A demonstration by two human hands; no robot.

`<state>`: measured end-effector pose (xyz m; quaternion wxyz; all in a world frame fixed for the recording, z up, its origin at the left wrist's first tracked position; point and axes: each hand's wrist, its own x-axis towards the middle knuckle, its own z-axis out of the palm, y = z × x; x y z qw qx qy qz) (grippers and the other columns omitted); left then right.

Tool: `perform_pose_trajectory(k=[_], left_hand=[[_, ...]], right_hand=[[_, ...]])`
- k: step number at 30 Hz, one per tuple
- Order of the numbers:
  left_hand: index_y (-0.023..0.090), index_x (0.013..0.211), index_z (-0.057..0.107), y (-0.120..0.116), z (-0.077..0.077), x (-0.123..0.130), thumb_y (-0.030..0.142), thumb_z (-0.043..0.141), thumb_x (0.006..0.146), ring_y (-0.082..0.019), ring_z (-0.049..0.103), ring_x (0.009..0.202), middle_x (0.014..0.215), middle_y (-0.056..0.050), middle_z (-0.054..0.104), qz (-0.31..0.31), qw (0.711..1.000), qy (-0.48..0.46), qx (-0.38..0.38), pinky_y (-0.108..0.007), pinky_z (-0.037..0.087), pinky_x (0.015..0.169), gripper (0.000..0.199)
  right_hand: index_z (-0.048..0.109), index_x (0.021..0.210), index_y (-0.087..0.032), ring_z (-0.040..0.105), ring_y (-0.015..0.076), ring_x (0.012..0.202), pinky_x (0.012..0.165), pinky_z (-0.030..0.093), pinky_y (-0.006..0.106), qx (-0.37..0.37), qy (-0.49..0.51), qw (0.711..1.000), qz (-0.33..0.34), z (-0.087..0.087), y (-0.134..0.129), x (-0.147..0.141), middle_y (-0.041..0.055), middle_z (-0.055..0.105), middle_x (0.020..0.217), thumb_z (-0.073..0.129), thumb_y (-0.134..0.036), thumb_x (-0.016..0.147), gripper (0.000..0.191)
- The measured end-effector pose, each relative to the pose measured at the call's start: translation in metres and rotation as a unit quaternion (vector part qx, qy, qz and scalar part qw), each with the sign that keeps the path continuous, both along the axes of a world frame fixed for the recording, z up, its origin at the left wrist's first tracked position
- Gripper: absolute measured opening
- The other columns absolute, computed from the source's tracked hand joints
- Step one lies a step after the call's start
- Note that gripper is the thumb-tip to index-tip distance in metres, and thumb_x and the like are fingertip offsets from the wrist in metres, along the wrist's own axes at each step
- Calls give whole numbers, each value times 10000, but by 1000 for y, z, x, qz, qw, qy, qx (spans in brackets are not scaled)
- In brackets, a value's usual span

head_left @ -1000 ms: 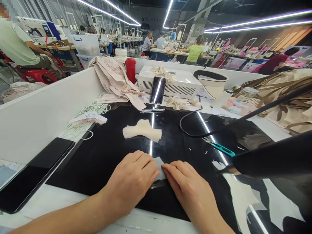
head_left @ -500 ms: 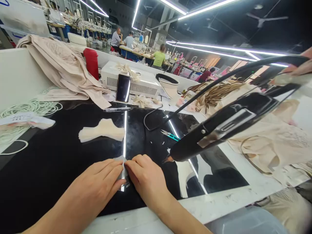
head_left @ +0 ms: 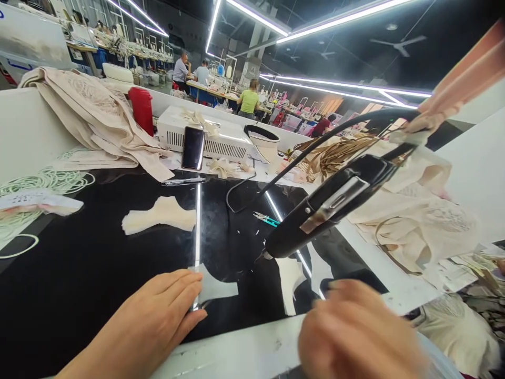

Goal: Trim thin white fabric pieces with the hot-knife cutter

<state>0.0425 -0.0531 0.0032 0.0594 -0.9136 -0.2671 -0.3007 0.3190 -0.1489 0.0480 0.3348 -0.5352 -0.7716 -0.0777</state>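
My left hand lies with its fingers stretched out over the left end of a thin pale cut piece on the black glossy surface. The fingers cover that end of it. Smeared by motion, my right hand is at the lower right, above the white table edge, apart from the piece; its fingers are unclear. A black corded tool with a narrow tip hangs slanted between the hands, its tip just above the surface. Below it lies a cream cut piece.
A stack of cream pieces lies at the left. Teal thread snips are near the tool. Farther back are a phone, a white vented box, a red container and beige fabric. People sit in the background.
My right hand has left the pale piece and moved right and toward me, uncovering the piece. My left hand has stayed on it. The view has shifted slightly.
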Motion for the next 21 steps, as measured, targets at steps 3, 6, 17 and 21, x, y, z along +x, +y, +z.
perform_pose_trajectory(k=[3,6,17,21], left_hand=[[199,1161,709,-4,0,3,417,395,1136,-211,767,1040,1161,-33,805,-20,1000,18,-5,-339,595,927,383],[165,1106,697,-7,1,8,388,364,1146,-216,758,1065,1163,-61,797,-32,999,27,-30,-346,591,942,402],[112,1101,664,-10,0,15,373,562,1082,-252,725,1099,1186,-90,770,-36,996,41,-77,-376,583,913,282],[115,1104,661,-11,-3,15,382,558,1085,-245,717,1120,1211,-78,765,-36,996,35,-74,-370,567,928,287]], right_hand=[[658,1314,-316,702,292,1072,843,583,431,5,45,999,-7,11,10,15,123,729,1162,673,-591,945,460],[596,1385,-332,701,327,1133,846,599,471,4,172,985,-12,22,46,17,144,703,1248,640,-699,910,602],[625,1204,-351,624,208,724,581,578,365,3,535,840,93,39,102,-37,1,600,865,826,-434,823,439],[576,1185,-319,609,174,639,517,552,325,11,550,824,137,31,106,-68,-25,582,809,806,-460,852,429]])
